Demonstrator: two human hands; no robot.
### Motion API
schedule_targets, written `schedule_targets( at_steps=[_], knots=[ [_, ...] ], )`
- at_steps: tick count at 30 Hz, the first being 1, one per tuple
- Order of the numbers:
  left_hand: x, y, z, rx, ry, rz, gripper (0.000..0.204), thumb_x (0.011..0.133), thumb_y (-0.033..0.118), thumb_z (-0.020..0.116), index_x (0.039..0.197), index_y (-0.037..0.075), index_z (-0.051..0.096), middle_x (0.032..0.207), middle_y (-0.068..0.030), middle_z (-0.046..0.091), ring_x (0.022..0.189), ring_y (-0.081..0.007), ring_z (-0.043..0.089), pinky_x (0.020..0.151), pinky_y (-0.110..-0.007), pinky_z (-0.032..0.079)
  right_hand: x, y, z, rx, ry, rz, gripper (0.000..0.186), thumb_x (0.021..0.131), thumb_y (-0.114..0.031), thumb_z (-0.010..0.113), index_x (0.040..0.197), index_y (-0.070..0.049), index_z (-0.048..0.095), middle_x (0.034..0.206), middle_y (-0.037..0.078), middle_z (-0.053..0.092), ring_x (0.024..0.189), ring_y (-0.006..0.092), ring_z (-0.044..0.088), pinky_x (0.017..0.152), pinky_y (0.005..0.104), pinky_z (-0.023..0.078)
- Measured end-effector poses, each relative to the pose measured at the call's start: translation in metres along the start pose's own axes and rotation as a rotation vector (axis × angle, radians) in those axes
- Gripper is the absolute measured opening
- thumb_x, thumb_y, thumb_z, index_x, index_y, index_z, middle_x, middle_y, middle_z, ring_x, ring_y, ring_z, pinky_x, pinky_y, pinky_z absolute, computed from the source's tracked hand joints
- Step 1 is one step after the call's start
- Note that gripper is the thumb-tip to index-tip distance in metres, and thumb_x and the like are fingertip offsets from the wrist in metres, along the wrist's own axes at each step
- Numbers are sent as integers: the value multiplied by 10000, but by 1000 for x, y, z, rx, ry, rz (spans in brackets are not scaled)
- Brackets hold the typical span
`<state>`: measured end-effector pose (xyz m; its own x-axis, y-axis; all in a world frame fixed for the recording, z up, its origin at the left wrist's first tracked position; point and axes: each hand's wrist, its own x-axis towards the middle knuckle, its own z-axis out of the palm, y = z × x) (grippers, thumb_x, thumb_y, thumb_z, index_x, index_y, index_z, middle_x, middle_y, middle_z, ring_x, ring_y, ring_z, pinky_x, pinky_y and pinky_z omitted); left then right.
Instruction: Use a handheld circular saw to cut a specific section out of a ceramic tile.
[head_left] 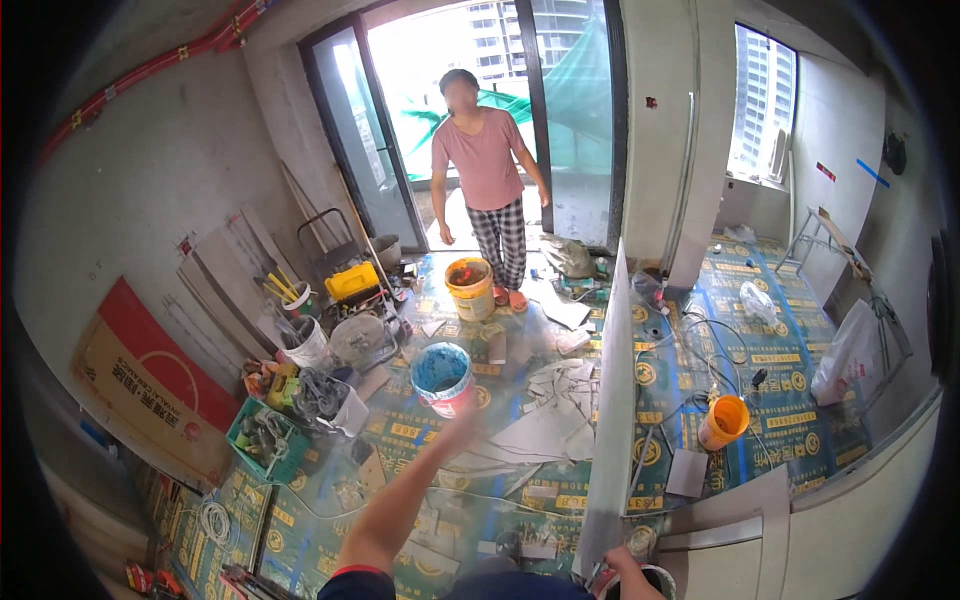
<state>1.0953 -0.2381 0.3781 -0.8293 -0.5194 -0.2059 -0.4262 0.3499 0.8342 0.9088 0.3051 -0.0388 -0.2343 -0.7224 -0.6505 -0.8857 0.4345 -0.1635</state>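
My left arm reaches forward across the middle, and my left hand [461, 428] is smeared by motion just in front of a bucket with a blue-coated inside [443, 373]. Its fingers cannot be made out. Low down on the right, my right hand [620, 556] looks closed, beside the near end of a tall, thin pale panel [608, 430]. A bucket [655, 577] is partly visible right under that hand, and what the fingers hold is hidden.
A person in a pink shirt [485, 160] stands ahead, behind a yellow bucket [469, 288]. Broken board pieces [545, 430] litter the sheeted floor. Left are a green crate [262, 440] and leaning cardboard [150, 390]. Right are an orange bucket [724, 422] and loose cables [712, 345].
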Motion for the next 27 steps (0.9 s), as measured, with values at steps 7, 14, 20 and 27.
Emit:
schedule_targets(
  at_steps=[7,14,20,27],
  knots=[
    [-98,-163,80,-22,-214,-526,545,921,29,591,1444,1,443,841,-163,678,699,-257,712,561,-370,580,5,9,-27,-173,-46,-270,251,780,-221,683,1008,-192,781,958,92,752,909,313,717,744,421,564],
    [-181,-248,139,47,-327,-473,289,864,242,614,988,11,737,992,-173,740,839,-337,722,736,-445,564,6,8,-35,-167,-159,-217,294,800,-196,663,1074,-188,770,977,104,750,892,312,712,751,402,555],
    [-224,-263,168,31,-436,-609,278,935,135,592,1128,-58,642,983,-177,733,829,-273,738,693,-388,588,-12,-35,-73,-54,-193,-48,313,788,-190,684,1089,-178,769,1033,132,741,924,325,711,768,402,556],
    [-217,-250,178,-181,-340,-699,424,957,91,564,1326,-114,532,1169,-214,675,920,-296,727,769,-390,588,-27,-52,-98,234,-167,179,304,797,-248,704,1072,-130,758,1035,169,730,950,337,703,816,395,557]
  ],
)
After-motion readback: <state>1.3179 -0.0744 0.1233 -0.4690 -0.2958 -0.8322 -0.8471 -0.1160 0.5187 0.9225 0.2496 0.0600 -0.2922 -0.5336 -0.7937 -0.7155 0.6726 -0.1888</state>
